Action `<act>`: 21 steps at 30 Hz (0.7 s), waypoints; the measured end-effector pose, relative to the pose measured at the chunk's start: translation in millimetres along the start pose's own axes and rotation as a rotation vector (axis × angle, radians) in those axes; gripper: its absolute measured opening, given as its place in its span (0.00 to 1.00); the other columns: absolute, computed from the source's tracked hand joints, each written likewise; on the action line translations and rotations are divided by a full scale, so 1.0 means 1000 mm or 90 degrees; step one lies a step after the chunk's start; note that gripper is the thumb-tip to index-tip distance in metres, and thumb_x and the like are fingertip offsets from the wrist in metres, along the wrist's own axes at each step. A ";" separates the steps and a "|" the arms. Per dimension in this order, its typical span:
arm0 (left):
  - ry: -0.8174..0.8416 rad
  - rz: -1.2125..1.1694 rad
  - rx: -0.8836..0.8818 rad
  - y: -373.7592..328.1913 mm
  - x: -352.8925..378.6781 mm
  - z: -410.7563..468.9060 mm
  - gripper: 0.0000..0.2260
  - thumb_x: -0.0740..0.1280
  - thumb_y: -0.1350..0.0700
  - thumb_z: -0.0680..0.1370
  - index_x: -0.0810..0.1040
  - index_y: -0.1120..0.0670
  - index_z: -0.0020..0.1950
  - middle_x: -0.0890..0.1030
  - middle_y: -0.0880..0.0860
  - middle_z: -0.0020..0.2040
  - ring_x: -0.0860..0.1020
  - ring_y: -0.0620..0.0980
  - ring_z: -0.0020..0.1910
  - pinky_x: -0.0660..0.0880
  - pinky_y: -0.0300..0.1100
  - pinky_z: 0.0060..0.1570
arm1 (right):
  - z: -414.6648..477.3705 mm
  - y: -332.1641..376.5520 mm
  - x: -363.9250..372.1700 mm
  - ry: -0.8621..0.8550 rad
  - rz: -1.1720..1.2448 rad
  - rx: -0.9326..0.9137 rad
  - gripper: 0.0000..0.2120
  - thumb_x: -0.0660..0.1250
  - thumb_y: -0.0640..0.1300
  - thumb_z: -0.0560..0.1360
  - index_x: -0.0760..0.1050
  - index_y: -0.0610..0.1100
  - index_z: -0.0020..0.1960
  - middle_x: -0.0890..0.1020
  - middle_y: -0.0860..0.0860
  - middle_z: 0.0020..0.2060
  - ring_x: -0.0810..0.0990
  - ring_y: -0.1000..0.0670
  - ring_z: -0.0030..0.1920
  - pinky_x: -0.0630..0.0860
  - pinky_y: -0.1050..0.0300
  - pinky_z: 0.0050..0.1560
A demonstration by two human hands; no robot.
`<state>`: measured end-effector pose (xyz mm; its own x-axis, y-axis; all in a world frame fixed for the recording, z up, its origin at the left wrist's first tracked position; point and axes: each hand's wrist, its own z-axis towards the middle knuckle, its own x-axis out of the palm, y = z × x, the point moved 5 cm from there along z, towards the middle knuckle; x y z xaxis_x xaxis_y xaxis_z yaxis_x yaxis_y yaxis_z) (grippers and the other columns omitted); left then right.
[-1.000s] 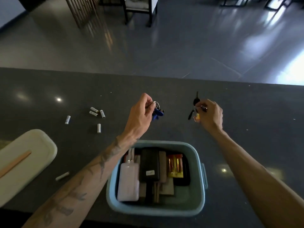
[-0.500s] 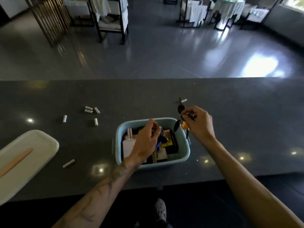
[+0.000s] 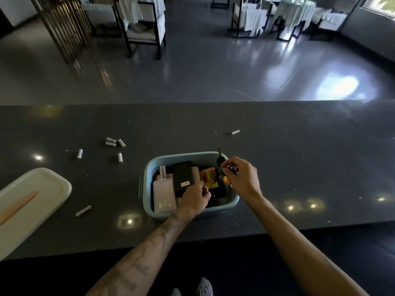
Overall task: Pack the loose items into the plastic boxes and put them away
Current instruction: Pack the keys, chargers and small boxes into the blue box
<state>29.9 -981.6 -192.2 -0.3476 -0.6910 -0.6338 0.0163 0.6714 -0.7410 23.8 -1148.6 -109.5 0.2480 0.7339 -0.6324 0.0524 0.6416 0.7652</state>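
Right hand (image 3: 240, 178) pinches a key bunch (image 3: 221, 165) over the box's (image 3: 149, 167) far right corner; left hand (image 3: 194, 200) curls inside, perhaps gripping a ring.

Nothing readable here: the white sticker (image 3: 185, 184) on the black case (image 3: 182, 175), just beyond the left hand (image 3: 195, 201), is too blurred.

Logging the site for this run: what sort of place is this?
Probably a restaurant or dining hall. Beyond the dark counter stand tables with white cloths, dark-framed chairs and a wide polished floor. The box being packed sits on the counter.
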 end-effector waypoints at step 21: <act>-0.166 -0.024 0.019 0.042 -0.054 -0.041 0.05 0.67 0.59 0.81 0.78 0.56 0.57 0.81 0.50 0.53 0.80 0.46 0.52 0.80 0.43 0.54 | -0.002 -0.037 0.066 0.112 -0.129 0.081 0.10 0.70 0.40 0.74 0.78 0.47 0.54 0.79 0.50 0.48 0.76 0.52 0.43 0.65 0.65 0.34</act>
<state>10.5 -904.6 -180.2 -0.0951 -0.7632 -0.6391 0.0370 0.6389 -0.7684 36.3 -1123.3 -180.0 0.0495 0.6278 -0.7768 0.2079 0.7542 0.6229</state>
